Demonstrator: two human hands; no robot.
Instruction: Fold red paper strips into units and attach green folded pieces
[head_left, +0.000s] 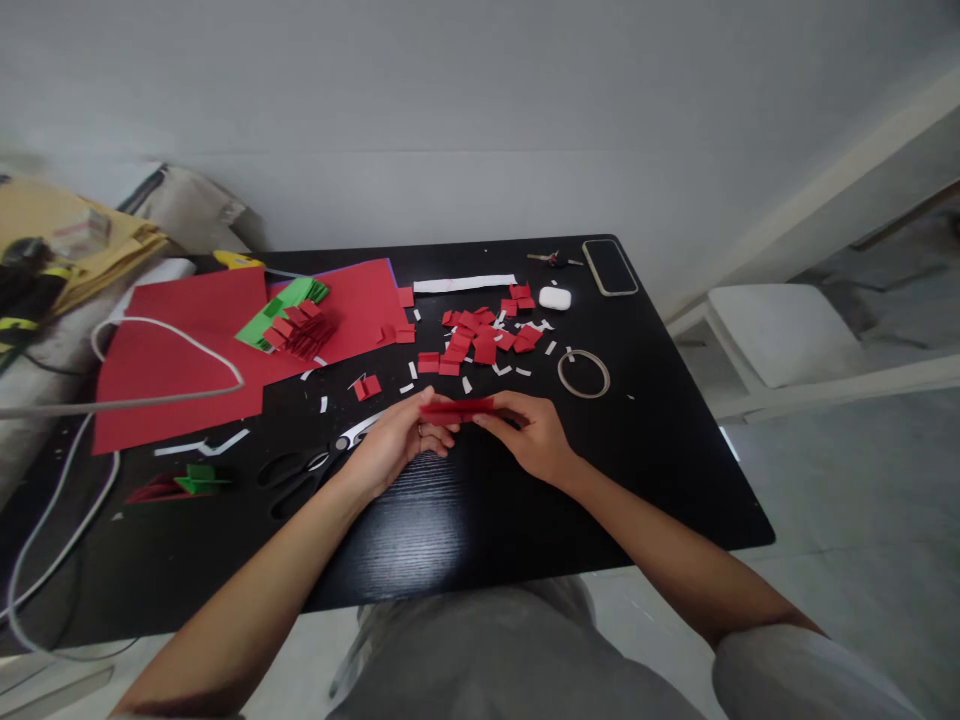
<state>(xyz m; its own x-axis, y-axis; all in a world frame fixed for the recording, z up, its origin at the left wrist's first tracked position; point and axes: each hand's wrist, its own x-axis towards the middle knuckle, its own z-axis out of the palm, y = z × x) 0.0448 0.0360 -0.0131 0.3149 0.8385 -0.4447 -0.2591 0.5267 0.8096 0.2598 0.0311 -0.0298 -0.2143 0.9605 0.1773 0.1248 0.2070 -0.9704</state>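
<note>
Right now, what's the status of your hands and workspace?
Left grip and right grip both holding red paper strip. Scissors close by on left. Small red pieces scattered just beyond.

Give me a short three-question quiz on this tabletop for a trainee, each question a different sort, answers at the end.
1. Multiple choice: what do the left hand and right hand hold together?
a) scissors
b) red paper
c) a white strip

2. True or false: the phone lies near the far right corner of the black table.

3. Fill in: seen from the head camera, the round coil lies to the ____ of the small red pieces.

Key: 1. b; 2. true; 3. right
</note>
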